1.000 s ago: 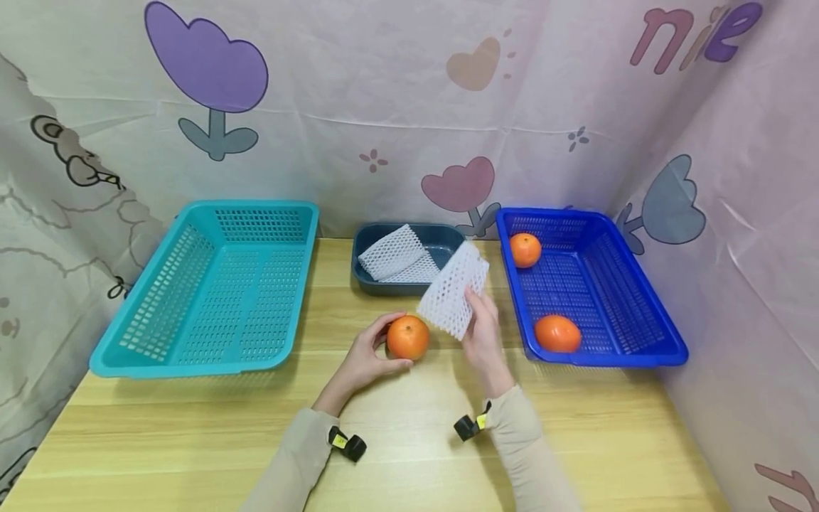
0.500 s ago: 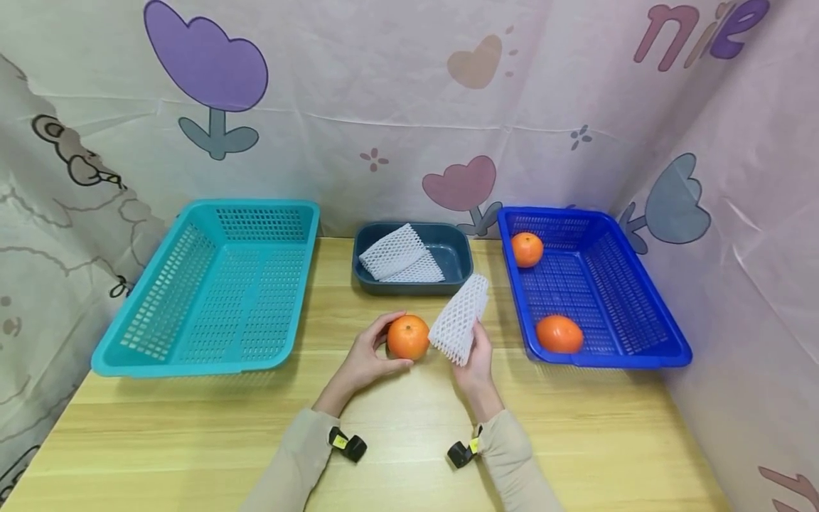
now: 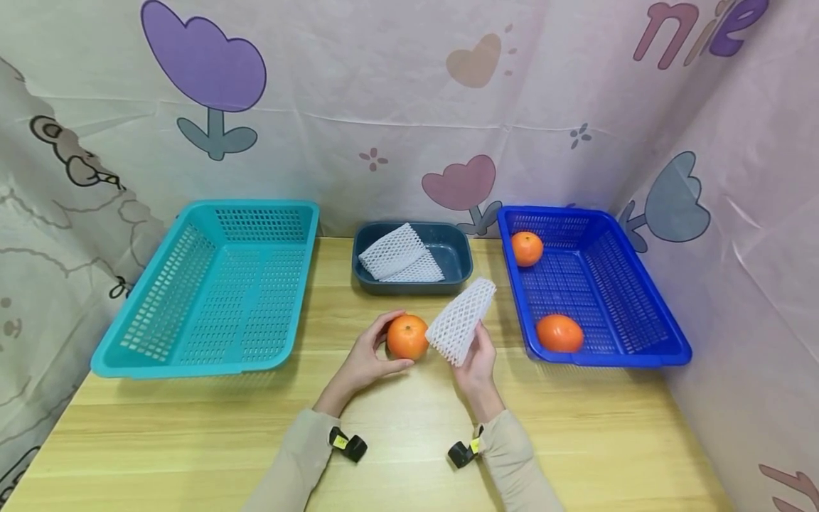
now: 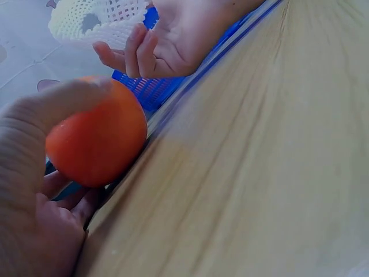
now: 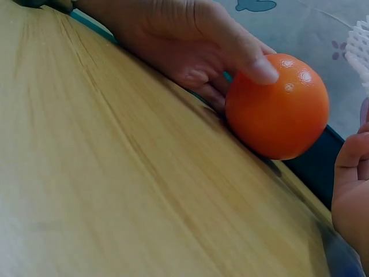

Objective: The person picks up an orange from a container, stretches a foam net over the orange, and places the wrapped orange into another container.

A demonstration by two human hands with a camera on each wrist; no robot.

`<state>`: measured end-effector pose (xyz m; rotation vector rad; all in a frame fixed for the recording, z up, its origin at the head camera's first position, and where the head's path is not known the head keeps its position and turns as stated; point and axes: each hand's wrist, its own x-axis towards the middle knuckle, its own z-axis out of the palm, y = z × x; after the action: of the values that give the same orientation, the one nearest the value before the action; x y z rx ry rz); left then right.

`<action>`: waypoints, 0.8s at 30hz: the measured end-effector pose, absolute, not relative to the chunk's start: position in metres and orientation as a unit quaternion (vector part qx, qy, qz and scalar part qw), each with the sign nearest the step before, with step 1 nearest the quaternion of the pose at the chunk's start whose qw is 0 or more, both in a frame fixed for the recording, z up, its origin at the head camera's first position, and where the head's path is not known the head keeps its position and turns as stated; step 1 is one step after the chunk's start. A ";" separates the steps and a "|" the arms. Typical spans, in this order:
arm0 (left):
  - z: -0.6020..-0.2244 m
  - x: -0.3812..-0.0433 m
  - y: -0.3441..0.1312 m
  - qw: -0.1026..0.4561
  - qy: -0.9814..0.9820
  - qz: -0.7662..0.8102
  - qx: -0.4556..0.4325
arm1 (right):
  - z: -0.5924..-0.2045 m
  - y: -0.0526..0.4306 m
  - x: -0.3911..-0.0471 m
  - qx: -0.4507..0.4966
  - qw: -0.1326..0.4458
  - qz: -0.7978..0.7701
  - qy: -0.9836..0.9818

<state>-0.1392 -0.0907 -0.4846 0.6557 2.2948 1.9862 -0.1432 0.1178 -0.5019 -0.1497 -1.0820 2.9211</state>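
Observation:
An orange (image 3: 407, 338) is at the middle of the table, with my left hand (image 3: 366, 361) gripping it from the left, thumb on the near side and fingers round the far side. In the left wrist view the thumb lies across the orange (image 4: 101, 141). Just to the right, my right hand (image 3: 477, 366) holds a white foam net sleeve (image 3: 462, 320), its open lower end facing the orange. In the left wrist view the mouth of the foam net sleeve (image 4: 98, 20) shows as a round opening, above the curled fingers of the right hand (image 4: 173, 46).
Behind the hands stands a dark blue-grey tub (image 3: 456, 259) with white foam net sleeves (image 3: 397, 257) in it. A turquoise basket (image 3: 299, 299) is at the left. In the blue basket (image 3: 630, 299) at the right lie two oranges, one at the back (image 3: 527, 249), one in front (image 3: 559, 333).
My right hand has brought the foam net sleeve down and toward the orange, away from the tub, then tilted it slightly. The left hand and the orange have stayed in place.

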 end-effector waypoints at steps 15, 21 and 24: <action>-0.451 -0.137 -0.084 -0.127 0.590 0.776 0.183 | -0.512 0.123 -0.146 0.207 -0.034 0.956 -0.206; -0.427 -0.113 -0.067 -0.007 0.665 0.733 0.142 | -0.516 0.122 -0.146 0.248 -0.046 0.947 -0.200; -0.424 -0.104 -0.061 0.015 0.675 0.727 0.126 | -0.516 0.122 -0.143 0.235 -0.052 0.944 -0.227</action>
<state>-0.1044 -0.0609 -0.4238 0.3909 2.1014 2.2622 -0.1429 0.1225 -0.5157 0.7640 -0.7374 3.0663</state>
